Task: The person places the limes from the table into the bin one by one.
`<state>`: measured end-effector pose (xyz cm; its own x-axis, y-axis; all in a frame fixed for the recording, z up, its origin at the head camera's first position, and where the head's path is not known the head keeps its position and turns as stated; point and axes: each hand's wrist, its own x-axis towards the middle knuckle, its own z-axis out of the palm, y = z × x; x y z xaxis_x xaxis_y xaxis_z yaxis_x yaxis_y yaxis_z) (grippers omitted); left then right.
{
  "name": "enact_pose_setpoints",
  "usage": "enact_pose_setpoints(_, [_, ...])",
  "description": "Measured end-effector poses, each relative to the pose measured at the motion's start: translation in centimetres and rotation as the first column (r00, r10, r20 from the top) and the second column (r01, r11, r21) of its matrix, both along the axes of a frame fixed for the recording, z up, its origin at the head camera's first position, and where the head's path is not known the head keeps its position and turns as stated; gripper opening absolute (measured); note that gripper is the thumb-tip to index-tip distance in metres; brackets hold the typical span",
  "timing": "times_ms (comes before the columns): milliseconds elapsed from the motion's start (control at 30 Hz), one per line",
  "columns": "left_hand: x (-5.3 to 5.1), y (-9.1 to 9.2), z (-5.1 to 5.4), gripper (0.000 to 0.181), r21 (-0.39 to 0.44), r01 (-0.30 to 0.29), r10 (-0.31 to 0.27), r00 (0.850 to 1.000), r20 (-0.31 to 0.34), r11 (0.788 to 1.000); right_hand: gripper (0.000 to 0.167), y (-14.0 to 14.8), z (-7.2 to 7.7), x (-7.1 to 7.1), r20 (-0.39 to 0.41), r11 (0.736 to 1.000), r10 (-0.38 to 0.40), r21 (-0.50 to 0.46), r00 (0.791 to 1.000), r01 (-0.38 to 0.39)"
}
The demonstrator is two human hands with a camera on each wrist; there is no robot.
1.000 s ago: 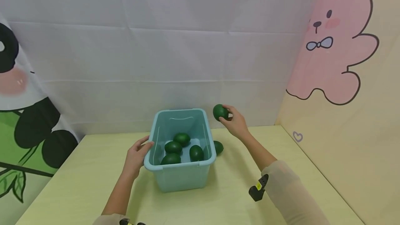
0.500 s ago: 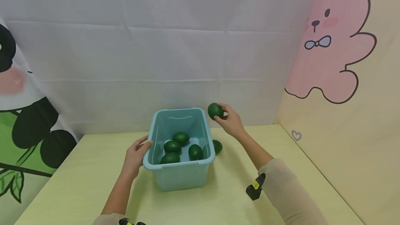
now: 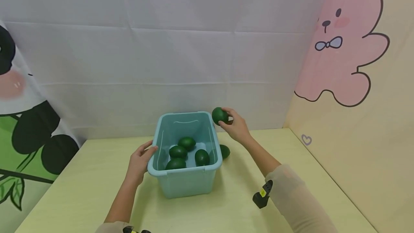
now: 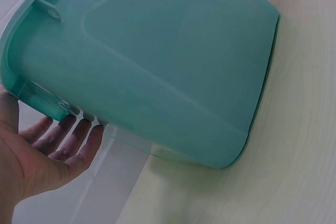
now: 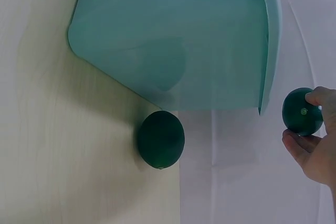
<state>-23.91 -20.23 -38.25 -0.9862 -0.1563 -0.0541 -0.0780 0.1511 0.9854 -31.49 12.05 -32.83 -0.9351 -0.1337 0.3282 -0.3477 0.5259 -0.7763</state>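
A light teal plastic bin [image 3: 187, 186] stands on the table, with several dark green avocados [image 3: 178, 152] lying on its floor. My left hand [image 3: 139, 161] holds the bin's left rim, thumb over the edge; in the left wrist view its fingers [image 4: 76, 140] are bent against the outer wall below the rim. Between thumb and fingers, my right hand [image 3: 237, 127] pinches another avocado [image 3: 220, 115], raised just off the bin's far right rim. One more avocado [image 5: 161, 140] rests on the table against the bin's right side, partly hidden in the head view.
The pale yellow table [image 3: 258, 175] meets a white cloth backdrop [image 3: 181, 60] close behind the bin. A cream side wall with a pink bear print [image 3: 349, 53] stands at the right; a printed black-and-green figure [image 3: 35, 128] hangs at the left.
My right hand has moved a little left with the avocado, bringing it nearer the bin's rim. The left hand keeps its hold, and the avocados inside lie as before.
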Motion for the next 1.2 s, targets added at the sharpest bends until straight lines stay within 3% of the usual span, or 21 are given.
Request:
enact_pose_setpoints(833, [-0.1, -0.2, -0.1, 0.059, -0.020, -0.003, 0.003, 1.000, 0.005, 1.000, 0.049, -2.7, 0.1, 0.6, -0.010, 0.998, 0.062, -0.003, 0.998, -0.062])
enact_pose_setpoints(1200, [0.0, -0.1, 0.0, 0.059, -0.006, -0.004, 0.004, 1.000, 0.004, 1.000, 0.049, -4.7, -0.6, 1.0, 0.002, 0.995, 0.098, -0.019, 0.995, -0.098])
